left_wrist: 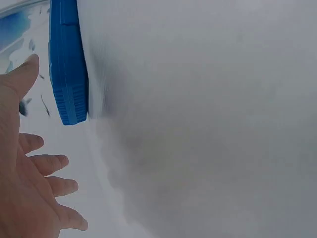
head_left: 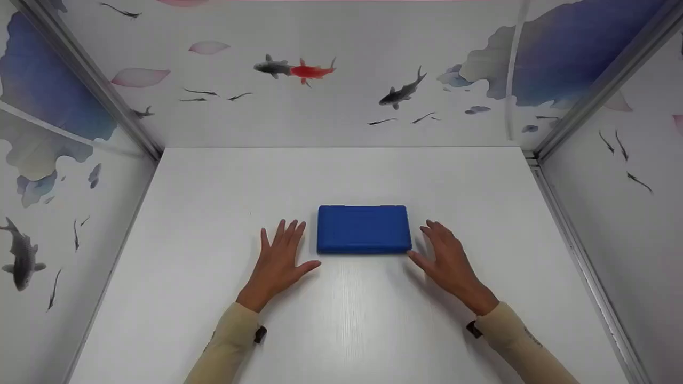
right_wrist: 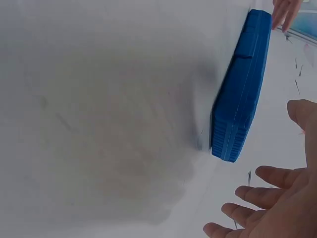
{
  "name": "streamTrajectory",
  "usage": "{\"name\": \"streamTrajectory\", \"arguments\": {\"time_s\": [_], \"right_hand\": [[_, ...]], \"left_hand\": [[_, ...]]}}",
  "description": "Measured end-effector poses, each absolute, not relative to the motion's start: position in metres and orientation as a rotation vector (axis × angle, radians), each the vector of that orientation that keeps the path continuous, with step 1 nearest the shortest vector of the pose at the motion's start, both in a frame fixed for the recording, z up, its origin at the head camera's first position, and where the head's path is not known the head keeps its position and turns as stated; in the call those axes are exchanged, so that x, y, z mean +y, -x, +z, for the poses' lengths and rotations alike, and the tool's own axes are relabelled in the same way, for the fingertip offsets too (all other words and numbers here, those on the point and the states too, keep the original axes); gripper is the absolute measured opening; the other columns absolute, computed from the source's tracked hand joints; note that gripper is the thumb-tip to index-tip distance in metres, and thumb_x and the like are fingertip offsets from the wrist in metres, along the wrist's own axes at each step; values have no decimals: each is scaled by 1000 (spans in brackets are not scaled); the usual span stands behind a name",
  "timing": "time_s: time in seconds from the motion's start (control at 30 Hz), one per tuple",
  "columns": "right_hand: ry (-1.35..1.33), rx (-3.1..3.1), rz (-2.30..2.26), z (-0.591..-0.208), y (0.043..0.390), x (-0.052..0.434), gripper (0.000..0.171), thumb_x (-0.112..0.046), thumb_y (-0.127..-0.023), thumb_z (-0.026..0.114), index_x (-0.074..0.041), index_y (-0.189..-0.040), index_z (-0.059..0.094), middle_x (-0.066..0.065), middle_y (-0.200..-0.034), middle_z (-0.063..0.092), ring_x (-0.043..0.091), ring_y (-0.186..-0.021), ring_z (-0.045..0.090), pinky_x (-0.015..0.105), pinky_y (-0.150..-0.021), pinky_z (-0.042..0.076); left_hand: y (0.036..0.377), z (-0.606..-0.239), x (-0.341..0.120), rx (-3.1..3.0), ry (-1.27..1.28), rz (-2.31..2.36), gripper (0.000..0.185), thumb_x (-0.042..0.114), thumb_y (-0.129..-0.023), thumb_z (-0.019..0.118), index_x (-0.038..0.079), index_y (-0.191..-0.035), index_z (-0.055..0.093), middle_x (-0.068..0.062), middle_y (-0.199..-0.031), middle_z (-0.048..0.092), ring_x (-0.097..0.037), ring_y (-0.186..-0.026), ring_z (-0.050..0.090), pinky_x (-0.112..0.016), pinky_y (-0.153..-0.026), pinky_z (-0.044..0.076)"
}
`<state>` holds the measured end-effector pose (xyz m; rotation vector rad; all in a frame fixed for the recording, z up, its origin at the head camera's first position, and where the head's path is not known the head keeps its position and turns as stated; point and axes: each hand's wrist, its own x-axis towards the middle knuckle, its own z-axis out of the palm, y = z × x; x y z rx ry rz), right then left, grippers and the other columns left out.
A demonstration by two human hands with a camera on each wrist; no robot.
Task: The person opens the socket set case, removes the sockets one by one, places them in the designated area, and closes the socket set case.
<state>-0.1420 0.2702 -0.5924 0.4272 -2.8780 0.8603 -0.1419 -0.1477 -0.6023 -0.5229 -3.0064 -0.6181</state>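
A flat blue plastic case (head_left: 364,229) lies closed on the white table, its long side facing the person. To its left is my left hand (head_left: 280,266), fingers spread and thumb pointing toward the case's near left corner. On the other side, my right hand (head_left: 449,261) has its thumb tip right at the near right corner, its fingers extended forward. Neither hand holds anything. In the left wrist view the case (left_wrist: 68,64) shows its ribbed end beyond the thumb. The right wrist view shows the case's front and ribbed end (right_wrist: 240,89) beside my extended fingers.
The white table (head_left: 352,320) is enclosed by a back wall (head_left: 341,117) and side walls printed with fish, petals and blue washes. Metal edge strips run along the corners and the table's right side (head_left: 587,272). Each beige sleeve has a small dark device at the wrist.
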Motion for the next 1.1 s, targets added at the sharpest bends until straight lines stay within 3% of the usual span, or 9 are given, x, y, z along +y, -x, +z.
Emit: {"name": "streamTrajectory", "arguments": {"time_s": [0.17, 0.4, 0.6, 0.87, 1.03, 1.1], "right_hand": [[-442, -2867, 894, -597, 139, 263, 71, -36, -102, 82, 5, -154, 57, 25, -162, 53, 46, -152, 47, 67, -123, 39], [-378, -2845, 1107, -607, 134, 255, 67, -32, -103, 81, 6, -153, 57, 25, -155, 58, 43, -146, 52, 65, -120, 45], [-223, -2802, 1297, -613, 131, 245, 53, -24, -101, 83, 5, -141, 62, 21, -137, 66, 34, -120, 64, 51, -99, 57], [78, -2720, 1478, -615, 127, 233, 29, -13, -99, 83, 1, -120, 69, 14, -108, 73, 24, -95, 69, 25, -78, 57], [151, -2652, 1673, -614, 124, 227, 11, -12, -100, 82, -4, -103, 75, 10, -86, 74, 22, -69, 69, 26, -58, 58], [168, -2634, 1753, -614, 124, 224, 10, -13, -100, 82, -5, -103, 76, 9, -83, 75, 22, -67, 70, 28, -58, 59]], "left_hand": [[144, -606, -141, -3008, 539, -651, 97, 64, -100, 71, 9, -172, 37, -18, -174, 41, -45, -165, 26, -80, -128, 10], [149, -610, -137, -3017, 559, -837, 99, 56, -99, 79, 9, -173, 34, -18, -178, 34, -45, -167, 19, -77, -130, 12], [154, -615, -134, -2992, 605, -949, 105, 55, -97, 81, 6, -174, 30, -19, -181, 26, -46, -168, 13, -77, -129, 12], [162, -620, -126, -2970, 633, -1059, 107, 51, -97, 84, 8, -175, 27, -20, -180, 27, -44, -168, 17, -75, -131, 11], [168, -621, -123, -2978, 640, -994, 109, 53, -95, 86, 9, -175, 27, -21, -176, 32, -41, -166, 25, -77, -130, 11], [170, -622, -122, -2979, 638, -986, 112, 56, -93, 86, 10, -176, 26, -20, -177, 30, -40, -167, 23, -77, -130, 9]]}}
